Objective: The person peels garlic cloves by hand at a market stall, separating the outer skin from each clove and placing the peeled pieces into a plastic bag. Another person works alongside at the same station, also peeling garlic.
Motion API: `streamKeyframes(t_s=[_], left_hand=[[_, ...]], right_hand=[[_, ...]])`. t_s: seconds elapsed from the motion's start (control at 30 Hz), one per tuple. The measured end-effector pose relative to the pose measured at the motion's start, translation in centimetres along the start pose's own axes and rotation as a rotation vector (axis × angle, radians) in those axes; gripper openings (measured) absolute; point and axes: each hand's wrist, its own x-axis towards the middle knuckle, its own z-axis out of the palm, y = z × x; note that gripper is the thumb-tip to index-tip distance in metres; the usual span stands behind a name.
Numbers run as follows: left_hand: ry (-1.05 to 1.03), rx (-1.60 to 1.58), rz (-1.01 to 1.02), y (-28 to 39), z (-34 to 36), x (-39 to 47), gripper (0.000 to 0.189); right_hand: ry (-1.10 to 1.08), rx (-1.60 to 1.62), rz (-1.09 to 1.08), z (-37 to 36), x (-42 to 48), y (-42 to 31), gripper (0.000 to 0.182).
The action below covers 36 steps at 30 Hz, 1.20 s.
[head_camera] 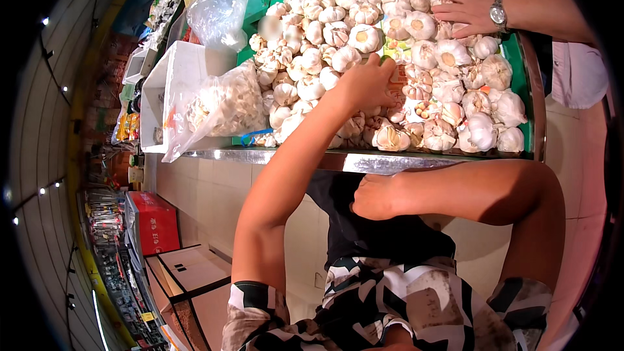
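Observation:
My left hand point(368, 83) reaches over a pile of garlic bulbs point(364, 38), palm down, with bent fingers apart. No bulb shows in its grasp, though its palm side is hidden. Under and beside those fingers, a printed sheet or bag point(399, 80) shows through a gap in the pile. My right hand point(375, 197) is curled into a fist just below the stall's metal front edge point(375, 163); nothing is seen in it. Loose skins and small cloves point(424, 108) lie among the nearer bulbs.
Another person's hand point(463, 13), wearing a wristwatch, rests on the garlic at far right. Left of the pile are a bag of peeled cloves point(234, 100), a white foam box point(204, 61) and a clear plastic bag point(219, 14). A red box point(155, 224) stands on the floor.

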Motion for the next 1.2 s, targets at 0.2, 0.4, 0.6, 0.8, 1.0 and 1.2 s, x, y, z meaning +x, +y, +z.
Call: streamKeyframes(t_s=[0.2, 0.4, 0.6, 0.8, 1.0, 1.2], left_hand=[[0.048, -0.139, 0.118, 0.0, 2.9, 0.2, 0.023], [0.099, -0.466, 0.102, 0.6, 0.3, -0.6, 0.012], [0.257, -1.001, -0.084, -3.5, -7.3, -3.9, 0.007], [0.180, -0.886, 0.038, 1.9, -10.2, -3.7, 0.012], [0.337, -0.783, 0.123, 2.0, -7.4, 1.8, 0.018], [0.136, -0.048, 0.019, -0.6, -0.2, 3.7, 0.045]], right_hand=[[0.006, -0.029, -0.101, -0.1, 0.5, 0.4, 0.029], [0.045, 0.462, -0.248, -3.9, -1.1, 0.7, 0.023], [0.186, 1.285, -0.082, -11.6, -6.2, 2.7, 0.023], [0.909, 2.131, 0.119, -7.5, -10.8, 9.6, 0.046], [1.249, 2.274, 0.079, -6.8, -12.9, 11.4, 0.030], [1.420, 2.177, -0.251, -8.8, -15.9, 12.4, 0.022]])
